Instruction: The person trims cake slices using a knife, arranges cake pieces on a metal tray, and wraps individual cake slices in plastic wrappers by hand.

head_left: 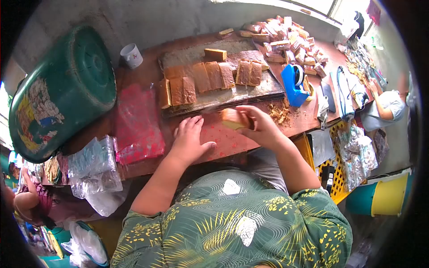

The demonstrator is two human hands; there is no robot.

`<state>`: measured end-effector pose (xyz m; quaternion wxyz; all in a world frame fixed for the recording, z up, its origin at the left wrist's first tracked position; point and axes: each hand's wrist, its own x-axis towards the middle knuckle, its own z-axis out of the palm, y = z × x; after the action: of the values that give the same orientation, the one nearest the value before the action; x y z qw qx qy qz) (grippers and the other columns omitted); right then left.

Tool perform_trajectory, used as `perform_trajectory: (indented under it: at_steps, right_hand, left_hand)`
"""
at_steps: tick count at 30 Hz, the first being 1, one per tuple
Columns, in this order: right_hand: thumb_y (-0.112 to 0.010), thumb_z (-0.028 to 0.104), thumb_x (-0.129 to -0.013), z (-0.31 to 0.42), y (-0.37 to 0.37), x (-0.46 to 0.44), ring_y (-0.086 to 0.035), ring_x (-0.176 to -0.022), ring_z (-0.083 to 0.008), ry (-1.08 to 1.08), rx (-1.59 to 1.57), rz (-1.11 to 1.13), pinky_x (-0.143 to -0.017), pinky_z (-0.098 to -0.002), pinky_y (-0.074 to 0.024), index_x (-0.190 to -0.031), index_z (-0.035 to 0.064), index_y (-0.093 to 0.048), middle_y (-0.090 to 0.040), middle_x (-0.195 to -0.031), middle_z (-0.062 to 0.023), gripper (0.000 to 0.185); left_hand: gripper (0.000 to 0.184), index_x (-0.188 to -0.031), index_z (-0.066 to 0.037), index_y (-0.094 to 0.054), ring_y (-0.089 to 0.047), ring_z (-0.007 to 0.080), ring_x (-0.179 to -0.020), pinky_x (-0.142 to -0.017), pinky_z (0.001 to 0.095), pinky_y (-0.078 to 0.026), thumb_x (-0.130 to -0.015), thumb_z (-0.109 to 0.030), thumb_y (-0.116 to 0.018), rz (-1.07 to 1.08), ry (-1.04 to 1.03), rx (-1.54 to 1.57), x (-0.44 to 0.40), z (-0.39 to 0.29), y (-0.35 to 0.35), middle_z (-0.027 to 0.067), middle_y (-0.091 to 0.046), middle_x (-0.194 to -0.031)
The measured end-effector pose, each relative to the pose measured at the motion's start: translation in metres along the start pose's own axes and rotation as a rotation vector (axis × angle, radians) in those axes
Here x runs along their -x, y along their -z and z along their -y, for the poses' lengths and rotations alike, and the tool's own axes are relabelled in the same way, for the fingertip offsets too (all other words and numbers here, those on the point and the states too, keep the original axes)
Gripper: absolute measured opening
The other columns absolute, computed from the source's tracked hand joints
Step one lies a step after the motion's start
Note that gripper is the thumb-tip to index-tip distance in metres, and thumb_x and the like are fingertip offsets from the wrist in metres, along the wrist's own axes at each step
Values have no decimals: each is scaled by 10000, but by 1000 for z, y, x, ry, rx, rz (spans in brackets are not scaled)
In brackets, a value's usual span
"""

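My right hand (257,125) is closed round a brown-topped piece of cake (235,119) just above the table's front part. My left hand (190,139) lies with its fingers spread on the red table surface and holds nothing. Behind both hands, a tray (263,92) bears several brown-topped cake slices (213,76), standing in rows, with one yellow-sided slice (215,54) at the back. Crumbs (279,112) lie to the right of my right hand.
Red printed plastic (136,120) and clear bags (94,165) lie on the left, beside a large green tub (67,94). A white mug (131,56) stands behind. At right are a blue tape dispenser (295,85), a pile of wrapped pieces (290,42) and another person (386,105).
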<state>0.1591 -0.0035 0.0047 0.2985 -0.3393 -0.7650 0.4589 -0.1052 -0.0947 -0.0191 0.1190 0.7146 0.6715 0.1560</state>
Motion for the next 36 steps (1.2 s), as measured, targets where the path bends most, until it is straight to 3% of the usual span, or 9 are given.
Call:
perform_trajectory:
  at_steps: [1,7,13,17,20,24,26,30,36]
  right_hand:
    - [-823,-11,-804,-4,-8,-4,-606,-1033,-133,51,102,29,-806,-295,-520,-1422,79,-554,-636,-1232,-34,680]
    - [-867,184,-755,-32,-36,-32,-623,-1036,-328,186,431,15,-960,-428,-510,-1323,68,-635,-689,-1157,-135,624]
    - [-888,275,-743,-26,-35,-19,-568,-1164,-335,239,500,-77,-1032,-491,-446,-1291,140,-666,-653,-1239,-99,607]
    - [-858,341,-745,-18,-46,39,-551,-1216,-305,494,597,-91,-1058,-485,-403,-1343,251,-646,-607,-1241,-58,641]
    - [-802,304,-773,-21,-53,56,-563,-1190,-284,530,768,51,-1037,-466,-419,-1312,271,-668,-614,-1224,-55,556]
    - [-781,230,-785,-11,-49,43,-605,-1090,-260,531,722,98,-988,-439,-454,-1148,242,-732,-664,-1083,-21,366]
    - [-788,200,-784,0,-39,31,-635,-993,-245,481,689,94,-939,-419,-479,-1009,215,-758,-691,-943,14,228]
    - [-799,203,-777,24,-13,2,-545,-1215,-289,516,808,-247,-1046,-478,-416,-939,209,-747,-645,-1234,-21,170]
    - [-769,119,-803,24,-1,-30,-680,-1004,-340,390,505,-67,-873,-446,-528,-995,92,-659,-706,-1012,-122,224]
  left_hand:
    - [895,-1492,-29,-509,-362,360,-1474,-1231,497,-289,-809,-518,-818,-35,-1,-2,3,3,-4,130,-467,-1570]
    - [883,-1451,-31,-551,-401,350,-1439,-1194,524,-315,-801,-575,-800,-115,3,9,8,7,-11,108,-506,-1533]
    - [832,-1427,-53,-583,-452,320,-1382,-1147,492,-369,-792,-534,-821,-25,37,53,-12,1,16,91,-539,-1496]
    - [851,-1447,-86,-578,-458,303,-1354,-1139,524,-339,-764,-515,-849,-394,-166,-4,-64,-11,22,97,-593,-1399]
    - [646,-1280,-125,-696,-489,295,-1302,-1087,547,-359,-772,-497,-844,-552,-223,-121,-101,-19,9,73,-627,-1336]
    - [238,-926,-182,-766,-552,251,-1225,-1049,518,-389,-855,-408,-788,-148,-148,-268,-123,-29,32,-6,-719,-1168]
    - [194,-978,-162,-757,-637,268,-1108,-988,504,-446,-881,-330,-762,-61,-183,-162,-119,-34,53,37,-750,-1056]
    - [207,-1104,-129,-717,-738,312,-879,-858,489,-527,-908,-191,-695,54,-268,443,-102,-26,57,104,-769,-903]
    - [511,-1407,-112,-564,-749,275,-892,-920,414,-526,-918,-141,-710,-49,-474,120,-59,-43,61,95,-783,-971]
